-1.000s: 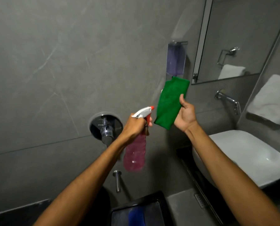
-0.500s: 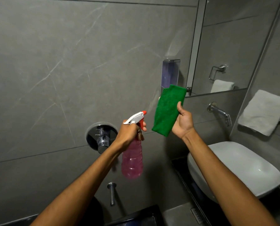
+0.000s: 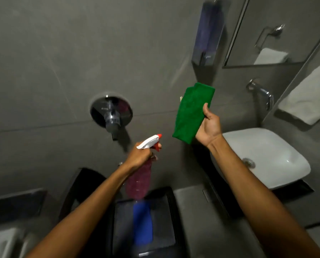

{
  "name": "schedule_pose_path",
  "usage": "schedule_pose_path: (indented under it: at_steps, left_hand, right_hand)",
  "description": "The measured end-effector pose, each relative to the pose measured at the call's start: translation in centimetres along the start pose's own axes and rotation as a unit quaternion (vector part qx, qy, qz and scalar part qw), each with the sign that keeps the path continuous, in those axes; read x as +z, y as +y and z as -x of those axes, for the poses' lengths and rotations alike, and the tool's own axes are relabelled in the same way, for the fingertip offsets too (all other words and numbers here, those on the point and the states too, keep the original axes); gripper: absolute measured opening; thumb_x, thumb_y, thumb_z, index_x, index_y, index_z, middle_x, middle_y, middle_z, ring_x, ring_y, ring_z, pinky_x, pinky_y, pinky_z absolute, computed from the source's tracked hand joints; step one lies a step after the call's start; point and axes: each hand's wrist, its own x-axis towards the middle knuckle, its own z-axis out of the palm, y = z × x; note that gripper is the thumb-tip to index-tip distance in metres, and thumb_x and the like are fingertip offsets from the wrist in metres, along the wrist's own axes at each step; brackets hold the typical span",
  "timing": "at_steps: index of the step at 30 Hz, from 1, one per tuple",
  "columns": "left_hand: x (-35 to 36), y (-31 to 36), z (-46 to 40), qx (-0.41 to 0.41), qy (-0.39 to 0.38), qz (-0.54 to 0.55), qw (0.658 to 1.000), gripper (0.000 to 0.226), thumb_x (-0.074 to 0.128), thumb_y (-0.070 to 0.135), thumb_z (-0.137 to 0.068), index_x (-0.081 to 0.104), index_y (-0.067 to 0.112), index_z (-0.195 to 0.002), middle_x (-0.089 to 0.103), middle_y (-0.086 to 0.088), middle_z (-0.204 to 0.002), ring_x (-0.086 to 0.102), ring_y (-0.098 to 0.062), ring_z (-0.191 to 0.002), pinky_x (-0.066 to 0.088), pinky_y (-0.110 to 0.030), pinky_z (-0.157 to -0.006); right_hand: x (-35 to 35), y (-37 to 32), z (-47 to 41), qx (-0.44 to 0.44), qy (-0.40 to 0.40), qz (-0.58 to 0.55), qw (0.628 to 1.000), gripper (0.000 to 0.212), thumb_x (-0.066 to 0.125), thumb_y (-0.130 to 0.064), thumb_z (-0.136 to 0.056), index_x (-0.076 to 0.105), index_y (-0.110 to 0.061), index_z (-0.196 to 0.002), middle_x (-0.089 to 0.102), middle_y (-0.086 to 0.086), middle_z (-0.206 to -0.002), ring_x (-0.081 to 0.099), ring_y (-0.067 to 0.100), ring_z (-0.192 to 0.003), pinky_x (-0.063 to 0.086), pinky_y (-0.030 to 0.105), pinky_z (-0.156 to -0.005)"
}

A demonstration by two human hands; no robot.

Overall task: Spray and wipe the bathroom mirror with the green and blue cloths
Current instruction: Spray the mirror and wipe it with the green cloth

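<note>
No readable text, label, brand or number anywhere; frame blurred

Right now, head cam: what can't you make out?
- Mirror: cut off by the top and right edges; spray or streaks unreadable.
- Spray bottle: body motion-blurred, neck hidden by the left hand; trigger pull unclear.
- Blue cloth: blurred, top overlapped by the bottle.
- Green cloth: right hand covers its right edge.
</note>
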Motion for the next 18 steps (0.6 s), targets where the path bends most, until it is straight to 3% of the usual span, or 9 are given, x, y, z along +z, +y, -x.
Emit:
schedule_pose_path:
  at_steps: [3, 4, 6, 7, 10, 14, 16, 18]
  left_hand:
    - [-0.1, -7.0, 1.8, -0.058, 0.093, 0.074, 0.991, 0.060, 0.055, -0.022, -0.092, 0.056, 0.004, -0.147, 0.068, -0.003, -0.120, 0.064, -0.009, -0.098, 0.052, -0.003, -0.070]
    - [-0.1, -9.7, 2.6, -0.096, 0.137, 0.112, 0.980, 0.052, 0.058, -0.017, -0.094, 0.061, 0.004, -0.142, 0.071, -0.001, -0.108, 0.065, -0.004, -0.085, 0.050, -0.003, -0.064]
    - [0.0, -14.3, 3.8, -0.174, 0.211, 0.168, 0.947, 0.033, 0.061, -0.010, -0.097, 0.071, 0.011, -0.120, 0.067, 0.003, -0.068, 0.054, -0.003, -0.048, 0.044, -0.016, -0.046]
    - [-0.1, -16.3, 4.1, -0.200, 0.243, 0.176, 0.933, 0.028, 0.062, -0.008, -0.097, 0.070, 0.014, -0.112, 0.063, 0.001, -0.064, 0.051, -0.007, -0.048, 0.044, -0.024, -0.050]
    - [0.0, -21.9, 4.3, -0.229, 0.300, 0.138, 0.916, 0.025, 0.066, -0.008, -0.094, 0.064, 0.005, -0.116, 0.061, -0.012, -0.097, 0.054, -0.019, -0.084, 0.047, -0.036, -0.083]
    - [0.1, -27.3, 4.7, -0.267, 0.330, 0.117, 0.898, 0.030, 0.068, -0.007, -0.093, 0.063, -0.012, -0.123, 0.061, -0.014, -0.098, 0.055, -0.015, -0.078, 0.054, -0.032, -0.083]
    - [0.2, -29.5, 4.7, -0.288, 0.347, 0.133, 0.883, 0.045, 0.067, -0.005, -0.095, 0.055, -0.016, -0.137, 0.066, -0.023, -0.118, 0.064, -0.027, -0.097, 0.053, -0.046, -0.108]
    - [0.2, -30.8, 4.5, -0.302, 0.369, 0.158, 0.865, 0.055, 0.067, -0.005, -0.095, 0.048, -0.015, -0.146, 0.060, -0.037, -0.140, 0.060, -0.030, -0.110, 0.043, -0.053, -0.119]
  right_hand:
    - [-2.8, 4.4, -0.1, 0.053, 0.019, -0.001, 0.998, 0.061, 0.031, -0.045, -0.106, 0.035, -0.010, -0.156, 0.030, 0.010, -0.166, 0.035, 0.029, -0.146, 0.018, 0.049, -0.128]
    - [-3.9, 6.3, -0.1, 0.071, 0.024, -0.009, 0.997, 0.061, 0.030, -0.045, -0.106, 0.034, -0.010, -0.156, 0.030, 0.008, -0.167, 0.031, 0.028, -0.150, 0.017, 0.048, -0.128]
    - [-6.1, 9.7, 0.0, 0.103, 0.044, -0.020, 0.994, 0.062, 0.028, -0.046, -0.107, 0.032, -0.011, -0.157, 0.031, 0.007, -0.166, 0.025, 0.028, -0.155, 0.015, 0.049, -0.128]
    - [-7.4, 11.4, 0.1, 0.119, 0.050, -0.030, 0.991, 0.062, 0.027, -0.047, -0.107, 0.033, -0.011, -0.157, 0.032, 0.008, -0.166, 0.026, 0.028, -0.155, 0.016, 0.049, -0.128]
    - [-11.4, 16.5, 0.6, 0.150, 0.088, -0.031, 0.984, 0.062, 0.027, -0.047, -0.106, 0.038, -0.009, -0.154, 0.043, 0.012, -0.160, 0.044, 0.031, -0.143, 0.029, 0.051, -0.122]
    - [-15.8, 21.3, 1.2, 0.159, 0.133, -0.028, 0.978, 0.056, 0.036, -0.046, -0.104, 0.051, -0.011, -0.146, 0.068, 0.009, -0.134, 0.066, 0.027, -0.121, 0.050, 0.049, -0.109]
    - [-17.3, 22.7, 1.3, 0.157, 0.133, -0.030, 0.978, 0.050, 0.039, -0.046, -0.104, 0.066, -0.014, -0.131, 0.073, 0.008, -0.127, 0.070, 0.026, -0.117, 0.055, 0.048, -0.103]
    - [-18.1, 23.6, 1.5, 0.155, 0.123, -0.045, 0.979, 0.050, 0.039, -0.046, -0.104, 0.076, -0.016, -0.118, 0.073, 0.008, -0.127, 0.070, 0.026, -0.117, 0.056, 0.048, -0.101]
